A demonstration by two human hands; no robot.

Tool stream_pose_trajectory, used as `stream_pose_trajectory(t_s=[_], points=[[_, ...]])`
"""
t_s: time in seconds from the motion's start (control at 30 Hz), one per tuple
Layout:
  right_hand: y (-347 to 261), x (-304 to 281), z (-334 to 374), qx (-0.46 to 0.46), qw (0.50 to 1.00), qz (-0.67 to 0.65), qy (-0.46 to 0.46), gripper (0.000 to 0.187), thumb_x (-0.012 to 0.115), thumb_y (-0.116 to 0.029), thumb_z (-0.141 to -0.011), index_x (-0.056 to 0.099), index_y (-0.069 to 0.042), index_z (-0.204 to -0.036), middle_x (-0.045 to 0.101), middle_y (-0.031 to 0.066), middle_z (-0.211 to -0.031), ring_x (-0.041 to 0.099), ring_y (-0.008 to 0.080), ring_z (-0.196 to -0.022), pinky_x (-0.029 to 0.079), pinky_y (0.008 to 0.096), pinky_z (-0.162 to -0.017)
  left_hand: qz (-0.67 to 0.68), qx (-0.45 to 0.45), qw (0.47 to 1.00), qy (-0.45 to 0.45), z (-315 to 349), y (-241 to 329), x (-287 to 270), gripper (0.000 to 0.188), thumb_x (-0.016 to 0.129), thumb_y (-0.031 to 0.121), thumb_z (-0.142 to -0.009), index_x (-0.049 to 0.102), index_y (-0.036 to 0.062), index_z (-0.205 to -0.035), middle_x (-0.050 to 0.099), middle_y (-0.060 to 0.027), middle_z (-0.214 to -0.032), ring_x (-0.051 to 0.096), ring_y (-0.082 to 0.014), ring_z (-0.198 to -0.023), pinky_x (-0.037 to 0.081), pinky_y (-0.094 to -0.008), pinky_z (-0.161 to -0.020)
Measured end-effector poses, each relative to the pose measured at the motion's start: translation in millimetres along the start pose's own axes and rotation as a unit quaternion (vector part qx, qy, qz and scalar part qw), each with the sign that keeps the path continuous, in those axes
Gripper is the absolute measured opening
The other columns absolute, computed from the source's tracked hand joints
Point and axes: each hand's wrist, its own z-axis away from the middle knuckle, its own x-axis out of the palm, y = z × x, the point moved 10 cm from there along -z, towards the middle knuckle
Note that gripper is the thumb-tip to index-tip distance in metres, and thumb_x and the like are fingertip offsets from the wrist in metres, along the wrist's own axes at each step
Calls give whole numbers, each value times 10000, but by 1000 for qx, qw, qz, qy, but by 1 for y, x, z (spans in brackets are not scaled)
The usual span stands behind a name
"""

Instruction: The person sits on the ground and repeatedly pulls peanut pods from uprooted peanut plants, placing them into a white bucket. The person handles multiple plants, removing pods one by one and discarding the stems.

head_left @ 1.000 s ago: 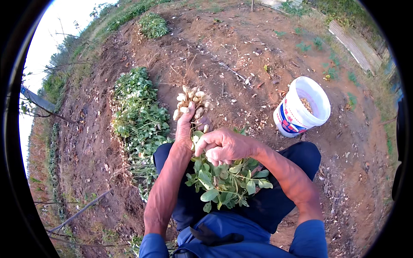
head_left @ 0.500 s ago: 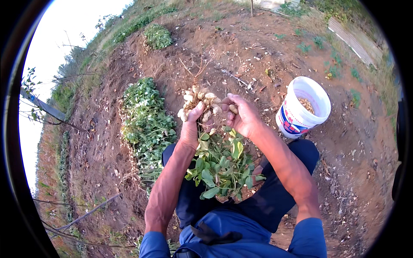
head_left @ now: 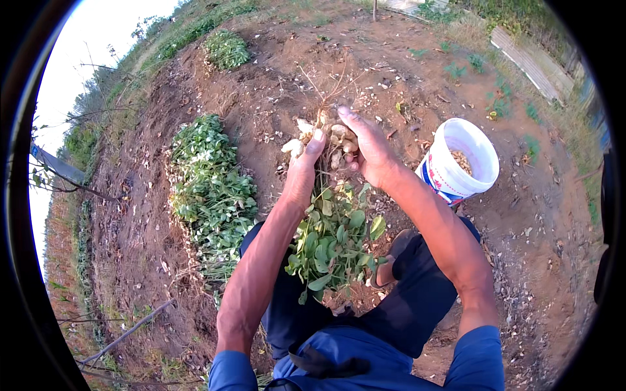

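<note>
My left hand (head_left: 304, 171) grips a peanut plant (head_left: 331, 240) just below its roots, with the thumb laid up along the pods. The plant hangs upside down, its bare roots pointing away from me and its green leaves drooping between my knees. Pale peanut pods (head_left: 343, 135) cluster around the stem at my left thumb. On the right side of this cluster, my right hand (head_left: 372, 148) has its fingers curled around some pods, its thumb raised beside them. The undersides of its fingers are partly hidden.
A white bucket (head_left: 443, 171) with blue and red print stands by my right knee, with loose peanuts (head_left: 462, 161) inside. Left of me lies a long heap of pulled peanut plants (head_left: 212, 189); a smaller pile (head_left: 226, 49) lies farther off. Bare branches (head_left: 130, 329) stick out at lower left.
My right hand has moved in against the pods, where before it was slightly apart with a pod in its fingers. The plant sits a little farther right and higher in view.
</note>
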Motion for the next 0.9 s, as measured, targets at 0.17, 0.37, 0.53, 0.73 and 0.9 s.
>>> stream_pose_trajectory(t_s=[0.17,0.37,0.53,0.73,0.9], points=[[-18,9,-31,-40,998,30,-31,409,684,-501,-970,612,-99,-957,511,-38,-731,448,52,-521,307,208,-382,113,-32,990,-84,-43,-2,14,366,467,362,-1058,616,36,-1133,696,-88,-874,701,-214,-745,584,-320,-666],[6,-11,-68,1,1000,12,-24,332,682,-429,-983,590,-116,-918,502,-32,-716,439,62,-524,351,237,-408,122,-27,989,-75,-71,-8,9,254,549,153,-963,605,-15,-1144,716,-140,-906,715,-224,-733,609,-347,-672],[25,-33,-76,25,1000,9,-11,295,655,-385,-999,608,-98,-950,541,-11,-739,503,74,-530,379,247,-421,127,-1,992,15,-74,-18,2,225,637,-41,-857,656,-26,-1081,720,-112,-931,708,-186,-721,596,-336,-616],[21,-27,-75,-47,994,101,-4,295,616,-340,-1031,608,-54,-959,549,-17,-726,509,57,-523,386,222,-397,83,19,995,57,-69,-19,-3,214,665,-4,-842,671,2,-1056,694,-71,-911,692,-166,-710,575,-311,-598],[17,-22,-72,-48,995,70,-46,327,642,-378,-1012,611,-62,-938,549,-19,-729,493,48,-525,384,229,-398,114,54,991,46,-60,-14,8,221,701,61,-858,676,18,-1073,695,-33,-904,674,-131,-698,562,-282,-603]])
